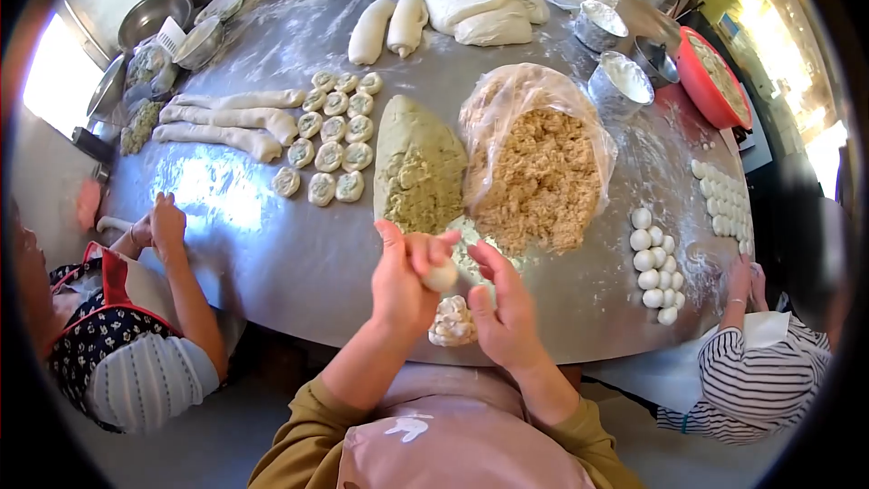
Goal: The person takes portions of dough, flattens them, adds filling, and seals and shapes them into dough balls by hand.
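Note:
A round white dough ball (441, 276) is held in the curled fingers of my left hand (404, 279), above the table's front edge. Just to its right, my right hand (503, 310) is empty, its fingers spread and the palm turned towards the ball. Between and below my hands lies a lumpy pale dough piece (453, 321). Beyond my left hand is a green filling mound (416, 167). A brown crumbly filling (543, 172) sits in a clear plastic bag (493, 95) to the right of it.
Filled rounds (332, 129) and dough ropes (226, 118) lie left; white balls (656, 263) lie right. Large dough (480, 0), metal tins (620, 81) and a red basin (711, 81) stand farther back. Co-workers are at left (136, 335) and right (760, 362).

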`<state>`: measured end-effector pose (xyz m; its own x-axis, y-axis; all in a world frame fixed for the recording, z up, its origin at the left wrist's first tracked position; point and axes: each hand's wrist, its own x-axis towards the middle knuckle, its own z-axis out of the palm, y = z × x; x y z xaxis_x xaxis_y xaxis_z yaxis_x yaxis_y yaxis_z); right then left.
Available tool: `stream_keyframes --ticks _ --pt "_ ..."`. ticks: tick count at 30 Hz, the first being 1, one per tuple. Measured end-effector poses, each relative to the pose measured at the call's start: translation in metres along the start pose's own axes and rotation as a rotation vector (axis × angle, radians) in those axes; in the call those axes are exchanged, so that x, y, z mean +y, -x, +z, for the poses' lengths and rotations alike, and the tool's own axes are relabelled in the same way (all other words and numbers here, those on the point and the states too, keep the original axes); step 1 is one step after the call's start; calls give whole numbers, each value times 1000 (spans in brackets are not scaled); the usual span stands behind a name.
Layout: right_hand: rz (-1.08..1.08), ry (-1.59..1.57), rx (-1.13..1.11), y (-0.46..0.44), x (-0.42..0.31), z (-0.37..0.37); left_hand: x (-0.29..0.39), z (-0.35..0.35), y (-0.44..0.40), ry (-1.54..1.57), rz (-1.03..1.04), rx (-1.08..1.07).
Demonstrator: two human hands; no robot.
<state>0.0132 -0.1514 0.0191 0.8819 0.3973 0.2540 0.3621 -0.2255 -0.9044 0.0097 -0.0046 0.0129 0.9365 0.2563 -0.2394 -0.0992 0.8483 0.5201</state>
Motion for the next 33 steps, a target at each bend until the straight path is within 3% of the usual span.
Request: stream_keyframes --ticks 3,6,8,10,11,12,14,15,17,18,19,21,22,26,27,29,30,31,33 --pt "-54 -25 75 -4 -6 25 2 16 16 96 -164 -11" --pt "235 -406 21 -2 -11 18 5 9 16 150 -109 -255" --pt "377 -469 -96 1 -2 20 -2 -8 11 -426 116 -330" --pt "579 -482 -181 3 -5 29 -13 -33 12 -434 65 -348" --pt "372 -463 -127 5 -10 28 -19 -21 10 -364 212 -272" --pt "296 -379 -97 4 -8 27 -18 -22 7 -376 246 -280" --pt "151 -226 -63 2 -4 29 -18 -30 3 -404 269 -313" --pt "-20 -126 48 -2 4 33 -19 -17 4 -314 232 -225" --pt "204 -353 -98 -3 1 19 -19 18 15 -142 149 -42" --pt "317 -471 -170 -3 1 14 -22 25 16 -197 201 -4" --pt "300 -569 -86 -1 4 19 -24 32 17 -254 253 35" --pt "356 -542 -163 1 10 23 -15 -4 12 -697 302 -347" --pt "325 -478 -175 -1 6 19 -16 -14 8 -659 260 -430" --pt "135 -299 -48 -3 15 20 -22 -21 5 -674 207 -407" --pt "259 -409 -90 -2 17 15 -23 -15 8 -690 205 -409" --pt "509 -634 -178 0 19 -5 -29 15 18 -420 129 -247" --pt "521 -631 -133 -1 25 -18 -30 24 19 -285 96 -164" --pt "531 -627 -89 -2 36 -33 -24 9 14 -232 24 -292" --pt "548 -738 54 -3 65 -64 -10 -4 12 -419 48 -335"
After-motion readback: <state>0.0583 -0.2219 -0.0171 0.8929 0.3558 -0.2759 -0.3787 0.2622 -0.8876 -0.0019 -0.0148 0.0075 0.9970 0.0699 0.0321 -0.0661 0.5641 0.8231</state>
